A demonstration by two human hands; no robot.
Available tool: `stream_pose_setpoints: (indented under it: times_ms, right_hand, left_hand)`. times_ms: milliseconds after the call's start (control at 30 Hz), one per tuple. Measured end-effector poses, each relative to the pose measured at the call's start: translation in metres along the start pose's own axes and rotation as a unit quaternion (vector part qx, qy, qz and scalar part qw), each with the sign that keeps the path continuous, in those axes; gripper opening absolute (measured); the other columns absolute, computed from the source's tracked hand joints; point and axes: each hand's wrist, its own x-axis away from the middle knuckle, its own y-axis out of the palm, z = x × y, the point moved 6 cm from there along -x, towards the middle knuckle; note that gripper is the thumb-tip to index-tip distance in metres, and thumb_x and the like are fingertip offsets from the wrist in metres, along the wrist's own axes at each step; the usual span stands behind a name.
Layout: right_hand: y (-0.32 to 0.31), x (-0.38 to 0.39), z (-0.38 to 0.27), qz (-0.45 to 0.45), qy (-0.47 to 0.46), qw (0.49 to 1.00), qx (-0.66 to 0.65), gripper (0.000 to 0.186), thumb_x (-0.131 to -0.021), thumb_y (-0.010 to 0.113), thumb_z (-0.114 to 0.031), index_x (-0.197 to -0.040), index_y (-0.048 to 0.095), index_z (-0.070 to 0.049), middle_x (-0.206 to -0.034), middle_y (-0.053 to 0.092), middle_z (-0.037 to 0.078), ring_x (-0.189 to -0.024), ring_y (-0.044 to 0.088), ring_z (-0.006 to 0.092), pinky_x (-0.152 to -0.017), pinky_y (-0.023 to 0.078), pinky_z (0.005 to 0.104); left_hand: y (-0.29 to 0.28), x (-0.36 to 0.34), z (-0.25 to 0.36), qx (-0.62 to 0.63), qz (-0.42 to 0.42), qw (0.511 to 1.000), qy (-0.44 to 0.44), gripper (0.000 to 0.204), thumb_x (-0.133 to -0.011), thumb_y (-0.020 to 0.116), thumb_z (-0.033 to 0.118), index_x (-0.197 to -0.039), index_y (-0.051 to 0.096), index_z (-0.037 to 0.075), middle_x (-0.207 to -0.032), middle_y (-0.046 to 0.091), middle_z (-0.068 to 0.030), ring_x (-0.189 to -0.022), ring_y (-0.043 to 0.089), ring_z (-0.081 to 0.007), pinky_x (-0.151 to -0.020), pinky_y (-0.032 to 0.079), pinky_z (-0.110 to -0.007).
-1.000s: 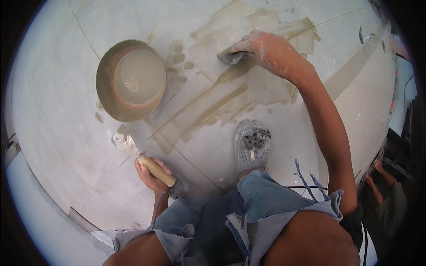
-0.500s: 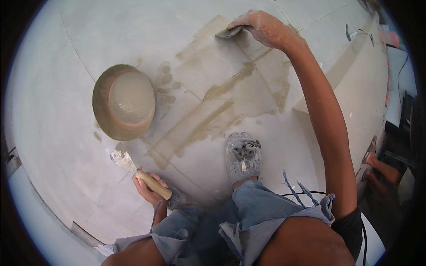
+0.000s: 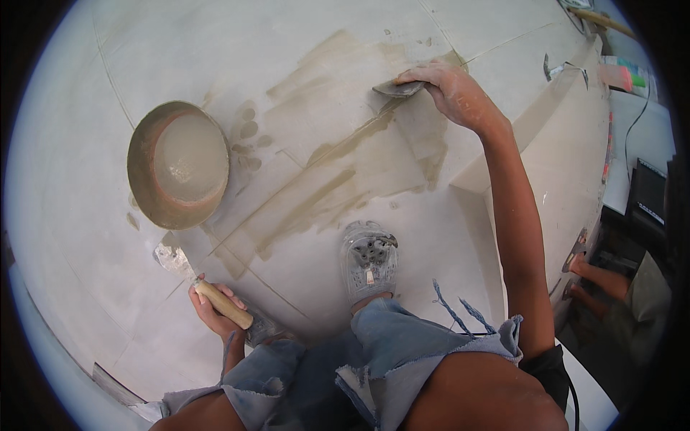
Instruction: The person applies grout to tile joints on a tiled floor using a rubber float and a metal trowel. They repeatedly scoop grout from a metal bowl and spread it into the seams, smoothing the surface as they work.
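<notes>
My right hand (image 3: 456,90) grips a thin dark scraper blade (image 3: 397,89), its edge down on the pale tiled floor (image 3: 302,57) at the far end of a smeared joint. Wet grey-brown grout (image 3: 359,136) lies in streaks along that joint and over the tiles beside it. In my left hand (image 3: 210,309), closed around the wooden handle, is a putty knife (image 3: 224,304). Its blade is coated with pale paste and points at the near side of a round metal pan (image 3: 144,187). Liquid grout (image 3: 188,158) fills part of the pan.
My right shoe (image 3: 370,258), a dusty clog, stands just below the smear. A raised pale ledge (image 3: 550,158) runs along the right. Beyond it are another person's legs (image 3: 600,280), a dark screen (image 3: 649,190) and a long wooden stick (image 3: 602,21). Grout drops (image 3: 248,129) dot the floor beside the pan.
My right hand has drawn the scraper nearer and to the right across the tiles. The whole view has shifted a little, while my left hand keeps its hold beside the pan.
</notes>
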Motion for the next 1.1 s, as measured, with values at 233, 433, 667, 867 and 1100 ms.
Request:
stream_pose_setpoints:
  times_ms: [233, 433, 667, 867, 1100]
  right_hand:
    - [0.009, -0.039, 0.021, -0.038, 0.018, 0.998, 0.038, 0.047, -0.089, 0.053, 0.012, -0.123, 0.076, -0.010, -0.119, 0.076, 0.014, -0.113, 0.066, 0.0367, -0.101, 0.054, 0.0441]
    - [0.001, 0.023, 0.023, -0.074, 0.055, 0.994, 0.058, 0.044, -0.090, 0.053, 0.011, -0.120, 0.078, -0.010, -0.120, 0.076, 0.015, -0.112, 0.068, 0.0362, -0.100, 0.055, 0.0440]
    - [-0.022, 0.003, 0.053, 0.027, 0.072, 0.997, 0.014, 0.042, -0.094, 0.052, 0.008, -0.121, 0.078, -0.011, -0.119, 0.077, 0.015, -0.110, 0.069, 0.0373, -0.098, 0.055, 0.0441]
    - [0.000, 0.036, 0.022, -0.042, 0.117, 0.990, 0.060, 0.043, -0.095, 0.056, 0.007, -0.129, 0.074, -0.011, -0.119, 0.076, 0.019, -0.113, 0.069, 0.0396, -0.099, 0.055, 0.0446]
    - [-0.046, 0.051, 0.121, 0.202, 0.283, 0.934, 0.085, 0.037, -0.099, 0.062, -0.006, -0.135, 0.071, -0.008, -0.123, 0.074, 0.024, -0.112, 0.070, 0.0460, -0.097, 0.056, 0.0497]
  left_hand:
    - [0.002, 0.001, -0.002, -0.016, 0.000, 1.000, -0.016, 0.056, -0.111, 0.041, 0.045, -0.148, 0.040, 0.003, -0.080, 0.058, -0.0144, -0.048, 0.054, -0.0184, -0.042, 0.050, -0.030]
    - [0.006, 0.002, 0.002, -0.007, 0.020, 1.000, -0.014, 0.057, -0.111, 0.046, 0.046, -0.147, 0.040, 0.002, -0.079, 0.059, -0.0141, -0.047, 0.054, -0.0190, -0.043, 0.049, -0.032]
    - [0.004, 0.000, -0.002, -0.018, 0.009, 1.000, -0.020, 0.057, -0.111, 0.046, 0.047, -0.148, 0.041, 0.006, -0.079, 0.058, -0.0139, -0.047, 0.054, -0.0188, -0.043, 0.049, -0.032]
    - [-0.005, 0.003, -0.008, 0.011, 0.031, 0.999, -0.015, 0.058, -0.110, 0.049, 0.048, -0.147, 0.041, 0.005, -0.078, 0.059, -0.0140, -0.046, 0.054, -0.0191, -0.042, 0.049, -0.032]
    - [0.004, 0.000, -0.007, 0.007, 0.008, 1.000, -0.009, 0.056, -0.111, 0.048, 0.047, -0.146, 0.041, 0.005, -0.078, 0.059, -0.0138, -0.046, 0.054, -0.0186, -0.042, 0.050, -0.032]
